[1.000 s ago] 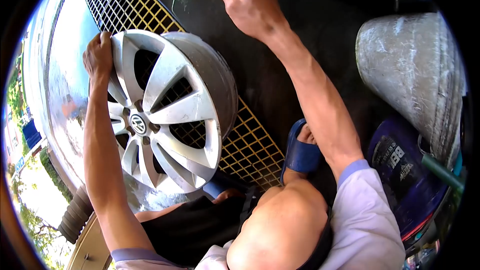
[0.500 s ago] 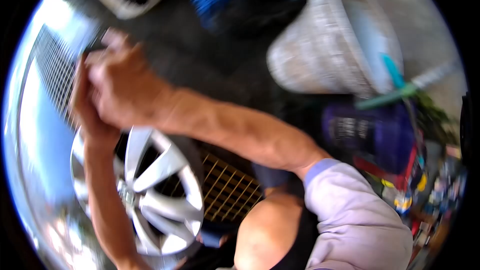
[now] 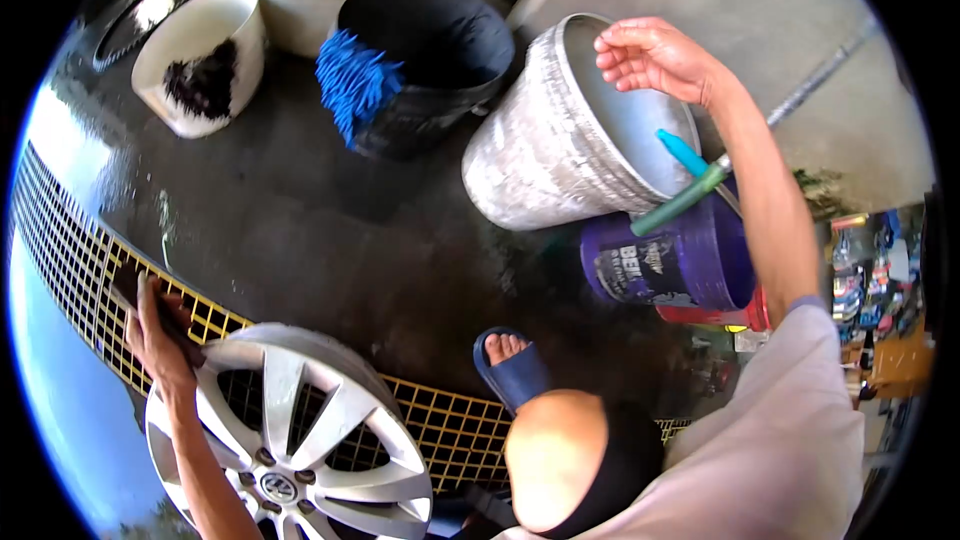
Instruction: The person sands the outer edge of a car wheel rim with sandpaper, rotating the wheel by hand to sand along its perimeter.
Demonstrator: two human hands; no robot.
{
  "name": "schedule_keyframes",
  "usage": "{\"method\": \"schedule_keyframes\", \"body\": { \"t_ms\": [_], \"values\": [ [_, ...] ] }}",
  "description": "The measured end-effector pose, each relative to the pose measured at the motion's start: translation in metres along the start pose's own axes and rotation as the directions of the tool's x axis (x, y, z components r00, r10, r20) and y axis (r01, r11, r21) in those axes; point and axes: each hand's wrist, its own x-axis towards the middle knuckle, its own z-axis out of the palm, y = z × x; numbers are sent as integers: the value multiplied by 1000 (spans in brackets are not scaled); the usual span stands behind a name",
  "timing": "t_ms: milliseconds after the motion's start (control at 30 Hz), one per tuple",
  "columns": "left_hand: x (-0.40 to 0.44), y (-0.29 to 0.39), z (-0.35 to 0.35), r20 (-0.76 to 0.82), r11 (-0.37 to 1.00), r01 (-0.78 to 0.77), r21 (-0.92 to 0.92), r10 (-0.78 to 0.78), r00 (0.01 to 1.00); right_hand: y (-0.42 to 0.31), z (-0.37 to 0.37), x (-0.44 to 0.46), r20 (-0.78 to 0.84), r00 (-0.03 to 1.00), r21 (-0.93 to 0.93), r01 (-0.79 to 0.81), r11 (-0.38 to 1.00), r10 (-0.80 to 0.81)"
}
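My left hand (image 3: pixel 160 345) is at the upper left edge of a silver alloy wheel (image 3: pixel 350 430), closed on a dark brown, block-like thing (image 3: pixel 186 328) whose kind I cannot make out. The wheel lies face up over a yellow grating, with a VW badge at its hub. My right hand (image 3: pixel 655 58) is raised over the mouth of a scuffed white bucket (image 3: pixel 540 140), fingers loosely bent and nothing visible in them. A green-handled tool (image 3: pixel 685 198) and a teal piece (image 3: pixel 682 152) lie at that bucket's rim.
A black bucket (image 3: pixel 425 120) with a blue microfibre mitt (image 3: pixel 355 85) over its rim stands farther back. Left of it is a white tub (image 3: pixel 195 15) holding a dark bristly clump (image 3: pixel 203 80). A purple bucket (image 3: pixel 715 250) sits beside the white one. Yellow grating (image 3: pixel 455 430) crosses the wet floor.
My hands were together above the wheel; they are now apart. My right hand has moved far right to the white bucket, while my left stays by the wheel. The view has shifted too.
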Motion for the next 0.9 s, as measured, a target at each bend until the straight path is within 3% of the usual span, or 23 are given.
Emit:
{"method": "schedule_keyframes", "body": {
  "t_ms": [67, 100, 167, 267, 467, 633, 767, 900],
  "values": [
    [-4, -3, -1, 45, 987, -18, 157, 11, 999, 22, 7, 47, -4, 969, -175, -243, 954, 246],
    [-8, 1, 1, 84, 988, -37, 147, 24, 996, 40, 9, 71, 69, 966, -316, -217, 923, 251],
    [-7, 4, -1, 110, 990, -50, 134, 35, 993, 102, 18, 110, 4, 981, -290, -183, 939, 192],
    [-7, 0, -16, 119, 994, -80, 74, 71, 990, 174, 39, 142, -13, 967, -282, -247, 927, 254],
    [-14, 3, -14, 112, 966, -144, 217, 122, 986, 224, 61, 153, 49, 932, -147, -349, 926, 359],
    [-16, 4, -10, 141, 956, -147, 253, 114, 983, 175, 49, 126, 306, 869, 91, -434, 896, 389],
    [-13, 2, -10, 217, 932, -156, 327, 87, 972, 90, 6, 78, 679, 689, 267, -553, 789, 253],
    [-13, 1, -12, 198, 943, -139, 301, 80, 977, 20, 13, -6, 710, 683, 324, -530, 784, 169]
  ]
}}
